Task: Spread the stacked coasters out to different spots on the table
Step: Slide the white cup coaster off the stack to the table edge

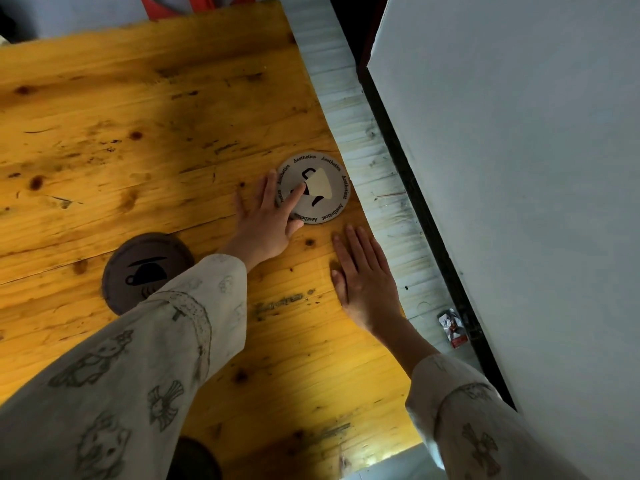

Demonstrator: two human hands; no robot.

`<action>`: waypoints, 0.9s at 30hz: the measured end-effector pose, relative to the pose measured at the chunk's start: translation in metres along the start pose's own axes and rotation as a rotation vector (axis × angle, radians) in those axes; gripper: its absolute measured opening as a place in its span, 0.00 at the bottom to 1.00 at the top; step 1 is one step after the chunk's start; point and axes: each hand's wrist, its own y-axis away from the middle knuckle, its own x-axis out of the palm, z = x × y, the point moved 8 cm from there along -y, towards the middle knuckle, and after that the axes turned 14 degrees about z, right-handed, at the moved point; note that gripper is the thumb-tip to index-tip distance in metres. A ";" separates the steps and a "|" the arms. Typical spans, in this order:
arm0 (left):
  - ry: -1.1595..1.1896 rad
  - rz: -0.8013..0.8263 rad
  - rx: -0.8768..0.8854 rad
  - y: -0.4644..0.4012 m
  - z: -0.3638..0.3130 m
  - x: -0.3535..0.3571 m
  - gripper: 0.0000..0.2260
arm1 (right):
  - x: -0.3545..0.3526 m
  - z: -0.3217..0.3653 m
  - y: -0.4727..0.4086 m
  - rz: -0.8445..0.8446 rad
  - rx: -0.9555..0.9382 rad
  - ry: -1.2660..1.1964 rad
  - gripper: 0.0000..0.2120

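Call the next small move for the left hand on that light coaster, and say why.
Probably slide the light coaster up the table, away from the edge. The left hand has fingertips pressed flat on it, no grip around it, and it sits close to the table's right edge. The dark coaster already lies nearer the person, and the right hand rests flat on the wood.

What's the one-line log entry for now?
left hand: fingertips on light coaster | right hand: flat on table | dark coaster: apart
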 end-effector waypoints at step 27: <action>0.701 -0.168 -0.057 0.384 0.270 0.050 0.18 | 0.009 0.377 0.081 0.397 0.074 -0.637 0.17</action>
